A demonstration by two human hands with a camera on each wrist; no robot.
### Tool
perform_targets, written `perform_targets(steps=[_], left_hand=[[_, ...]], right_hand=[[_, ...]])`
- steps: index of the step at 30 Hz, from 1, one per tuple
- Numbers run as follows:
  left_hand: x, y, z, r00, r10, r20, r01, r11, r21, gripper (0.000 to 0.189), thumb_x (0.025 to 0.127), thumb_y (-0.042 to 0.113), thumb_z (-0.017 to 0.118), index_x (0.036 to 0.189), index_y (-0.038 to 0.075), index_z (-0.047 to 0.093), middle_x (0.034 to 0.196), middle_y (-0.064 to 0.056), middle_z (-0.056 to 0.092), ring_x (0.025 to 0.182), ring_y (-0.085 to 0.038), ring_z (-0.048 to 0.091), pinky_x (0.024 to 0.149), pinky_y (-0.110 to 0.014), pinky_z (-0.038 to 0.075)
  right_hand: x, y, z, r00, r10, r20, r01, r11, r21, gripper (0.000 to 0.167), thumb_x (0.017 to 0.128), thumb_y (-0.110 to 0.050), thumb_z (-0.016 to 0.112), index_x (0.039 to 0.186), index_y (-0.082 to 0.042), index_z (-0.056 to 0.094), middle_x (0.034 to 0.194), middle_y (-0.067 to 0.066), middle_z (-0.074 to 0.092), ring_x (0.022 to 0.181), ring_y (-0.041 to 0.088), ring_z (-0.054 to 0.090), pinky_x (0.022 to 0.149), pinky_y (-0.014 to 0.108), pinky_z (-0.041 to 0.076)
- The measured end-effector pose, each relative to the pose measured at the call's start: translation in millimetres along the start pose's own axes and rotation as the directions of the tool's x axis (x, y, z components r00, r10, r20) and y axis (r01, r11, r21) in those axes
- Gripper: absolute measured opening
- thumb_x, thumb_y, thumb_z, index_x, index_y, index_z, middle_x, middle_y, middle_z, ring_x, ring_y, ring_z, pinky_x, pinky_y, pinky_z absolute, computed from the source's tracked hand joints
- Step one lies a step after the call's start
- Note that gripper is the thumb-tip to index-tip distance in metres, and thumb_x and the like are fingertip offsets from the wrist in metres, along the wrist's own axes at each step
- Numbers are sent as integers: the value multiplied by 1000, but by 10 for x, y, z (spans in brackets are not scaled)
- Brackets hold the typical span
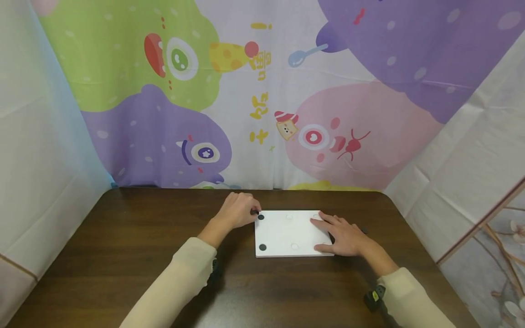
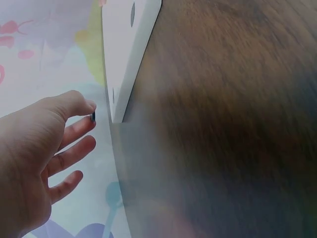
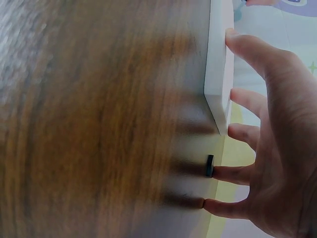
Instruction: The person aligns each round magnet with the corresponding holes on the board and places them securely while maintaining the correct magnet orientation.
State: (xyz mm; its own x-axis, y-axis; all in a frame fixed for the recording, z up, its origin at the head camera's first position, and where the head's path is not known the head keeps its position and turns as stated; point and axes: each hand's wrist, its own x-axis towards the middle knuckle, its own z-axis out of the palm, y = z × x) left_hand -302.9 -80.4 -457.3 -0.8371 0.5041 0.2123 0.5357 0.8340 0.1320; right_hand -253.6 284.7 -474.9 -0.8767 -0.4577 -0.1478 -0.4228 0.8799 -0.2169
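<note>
A flat white board [image 1: 287, 234] with round recesses lies on the table. One black disc [image 1: 261, 217] sits at its far left corner and another black disc [image 1: 263, 247] at the near left corner. Beside the far left corner, my left hand [image 1: 239, 210] pinches a small dark disc [image 2: 93, 116] between thumb and index finger. The other fingers are loosely bent. My right hand [image 1: 344, 236] rests spread over the board's right end, partly hiding the recesses there. In the right wrist view, a small black disc [image 3: 210, 166] shows at one of its fingertips, past the board's corner.
The dark wooden table [image 1: 135, 255] ends at a cartoon-printed curtain [image 1: 254, 159] along its back edge. Pale cloth hangs at the left [image 1: 49, 150] and right sides. A black wrist device [image 1: 373, 298] is strapped at the right sleeve.
</note>
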Motion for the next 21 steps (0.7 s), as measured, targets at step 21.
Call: perform_targets(steps=[21], left_hand=[[174, 230, 100, 999, 17, 30, -17, 1000, 5, 12, 97, 20, 86, 108, 20, 91, 111, 1, 88, 92, -17, 78, 80, -36, 61]], right_hand=[[1, 20, 11, 1000, -5, -6, 5, 1000, -1, 91, 100, -73, 71, 174, -28, 43, 186, 15, 33, 163, 62, 40, 112, 93, 38]])
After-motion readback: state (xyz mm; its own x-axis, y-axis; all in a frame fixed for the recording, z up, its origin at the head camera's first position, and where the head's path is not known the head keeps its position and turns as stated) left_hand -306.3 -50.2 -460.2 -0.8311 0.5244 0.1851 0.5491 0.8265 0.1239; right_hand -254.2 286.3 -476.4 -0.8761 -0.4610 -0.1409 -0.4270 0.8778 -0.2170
